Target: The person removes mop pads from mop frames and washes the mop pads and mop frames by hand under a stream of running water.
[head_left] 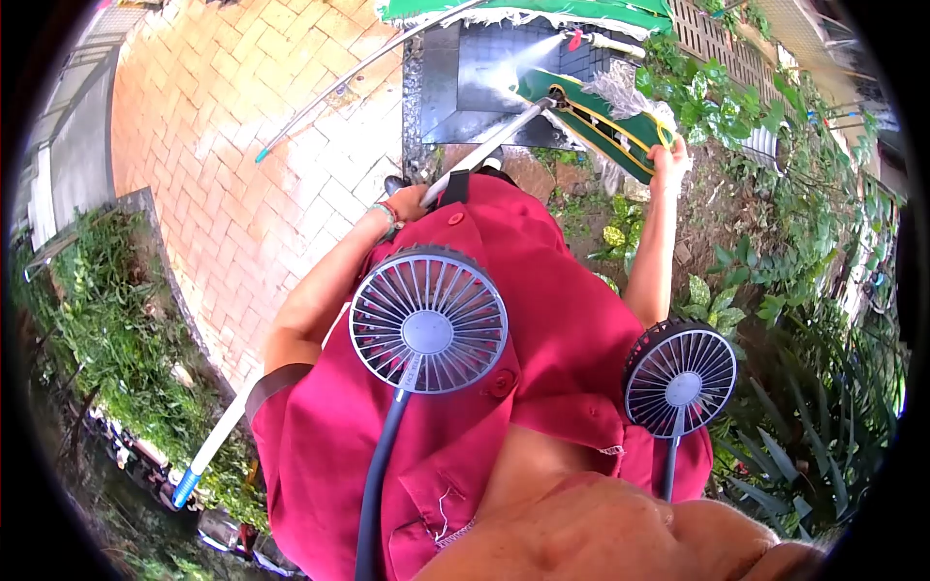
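My left hand (409, 201) is wrapped round the white pole of a flat mop; the pole (504, 133) runs from the lower left past my arm to the mop head. My right hand (668, 160) pinches the near right end of the green mop head (605, 126), which has yellow trim and a shaggy white fringe. The head is tilted above a dark-tiled wash area (441, 82). Water sprays leftward from a tap with a red handle (575, 40), just beyond the mop head.
A second green mop (542, 10) lies at the top, and a grey pole (339, 82) slants over the brick paving (232, 174). Leafy plants (712, 107) grow close on the right. Two small fans (427, 331) on bendy stems stand before my magenta shirt (562, 290).
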`<state>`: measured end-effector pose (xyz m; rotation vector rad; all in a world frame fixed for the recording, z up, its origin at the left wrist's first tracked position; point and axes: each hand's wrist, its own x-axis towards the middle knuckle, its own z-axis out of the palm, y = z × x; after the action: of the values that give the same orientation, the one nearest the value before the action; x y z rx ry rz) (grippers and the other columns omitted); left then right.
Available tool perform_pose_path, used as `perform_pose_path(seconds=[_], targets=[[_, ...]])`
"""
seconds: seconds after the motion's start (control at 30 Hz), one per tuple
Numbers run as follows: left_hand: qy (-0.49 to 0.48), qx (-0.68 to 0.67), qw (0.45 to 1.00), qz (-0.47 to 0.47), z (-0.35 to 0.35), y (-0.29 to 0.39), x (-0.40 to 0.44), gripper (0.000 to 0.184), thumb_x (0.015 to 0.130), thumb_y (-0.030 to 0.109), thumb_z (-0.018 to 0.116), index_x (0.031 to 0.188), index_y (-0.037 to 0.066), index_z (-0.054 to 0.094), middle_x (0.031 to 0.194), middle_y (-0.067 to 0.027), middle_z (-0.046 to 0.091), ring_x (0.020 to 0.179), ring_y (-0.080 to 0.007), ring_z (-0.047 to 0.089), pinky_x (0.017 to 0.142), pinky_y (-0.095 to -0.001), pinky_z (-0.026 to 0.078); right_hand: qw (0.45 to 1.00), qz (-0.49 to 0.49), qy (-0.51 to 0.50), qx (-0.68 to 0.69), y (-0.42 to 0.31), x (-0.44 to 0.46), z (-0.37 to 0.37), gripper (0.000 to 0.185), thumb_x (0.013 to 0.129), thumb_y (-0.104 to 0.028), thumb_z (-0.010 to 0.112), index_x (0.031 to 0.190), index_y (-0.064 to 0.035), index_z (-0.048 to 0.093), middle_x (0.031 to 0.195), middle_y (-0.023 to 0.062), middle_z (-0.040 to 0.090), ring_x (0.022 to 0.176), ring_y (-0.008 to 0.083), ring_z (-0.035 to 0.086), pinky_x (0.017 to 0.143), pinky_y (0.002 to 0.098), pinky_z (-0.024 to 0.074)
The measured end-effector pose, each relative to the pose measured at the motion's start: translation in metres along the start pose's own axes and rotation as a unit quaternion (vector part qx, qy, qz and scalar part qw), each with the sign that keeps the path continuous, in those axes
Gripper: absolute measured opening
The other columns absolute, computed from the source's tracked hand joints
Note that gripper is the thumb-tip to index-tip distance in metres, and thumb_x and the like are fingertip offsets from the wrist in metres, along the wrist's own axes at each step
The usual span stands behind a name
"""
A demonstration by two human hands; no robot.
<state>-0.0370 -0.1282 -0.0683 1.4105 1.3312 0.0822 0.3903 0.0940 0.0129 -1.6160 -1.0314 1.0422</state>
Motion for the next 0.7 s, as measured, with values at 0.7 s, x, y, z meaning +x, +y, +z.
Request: perform_pose_path(seconds=[0.7], targets=[[-0.037, -0.054, 0.990, -0.127, 0.007, -0.012, -0.031, 0.036, 0.070, 0.026, 0.063, 0.096, 0.001, 0.060, 0.090, -0.0215, 0.063, 0.086, -0.0312, 0.061, 0.077, -0.0366, 0.045, 0.847, -0.229, -0.162, -0.452, 0.042, -0.149, 0.051, 0.036, 0.058, 0.001, 0.062, 0.091, -0.0137, 0.059, 0.094, 0.0061, 0.054, 0.090, 0.0291, 0.050, 0.077, 0.0383, 0.0416]])
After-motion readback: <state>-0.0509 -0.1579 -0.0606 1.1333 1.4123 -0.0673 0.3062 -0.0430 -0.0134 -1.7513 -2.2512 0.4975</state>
